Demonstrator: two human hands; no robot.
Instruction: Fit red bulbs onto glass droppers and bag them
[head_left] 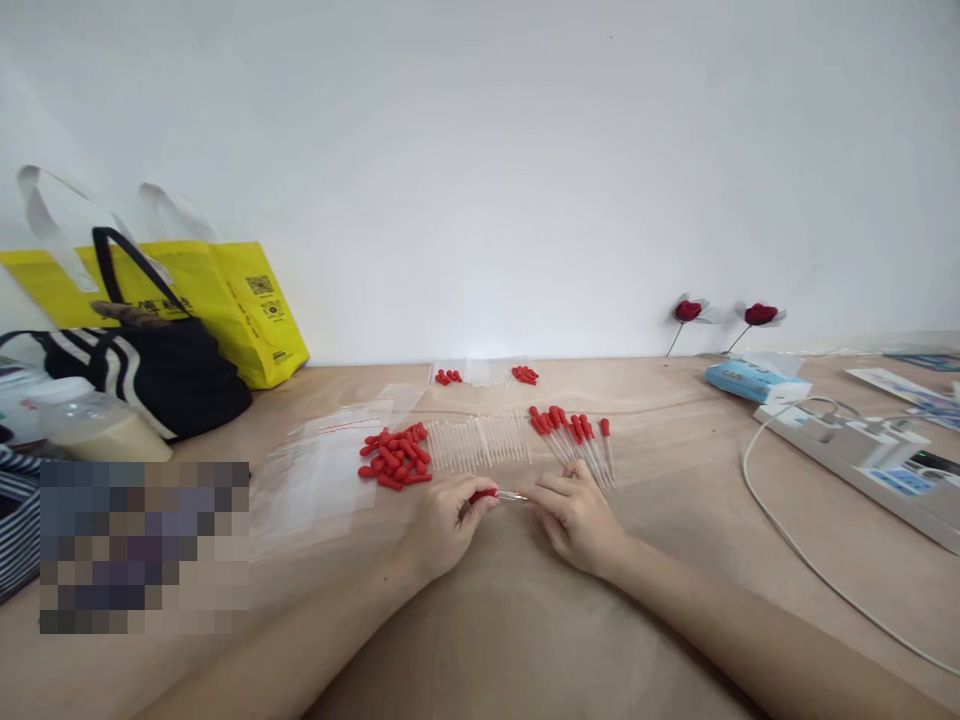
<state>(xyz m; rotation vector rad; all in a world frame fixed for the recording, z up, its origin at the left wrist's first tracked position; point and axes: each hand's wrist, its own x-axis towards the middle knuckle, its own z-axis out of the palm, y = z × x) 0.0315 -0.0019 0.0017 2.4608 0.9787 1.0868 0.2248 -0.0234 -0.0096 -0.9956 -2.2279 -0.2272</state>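
Observation:
Between thumb and fingers, my left hand (448, 522) pinches a red rubber bulb (486, 494). A clear glass tube (512, 496) runs from that bulb into the closed fingers of my right hand (577, 515). Whether the tube is fully inside the bulb I cannot tell. Loose red bulbs (395, 456) lie heaped beyond my left hand. A row of bare clear tubes (480, 441) lies side by side behind both hands. Past my right hand are several droppers (577, 430), each a tube with a red bulb on its end.
Flat clear zip bags (330, 465) lie left of the bulbs, and more bagged red bulbs (525, 375) sit by the wall. A power strip (862, 460) with a white cable and a blue tissue pack (757, 380) are at right. Bags (255, 320) and a bottle (101, 425) stand left.

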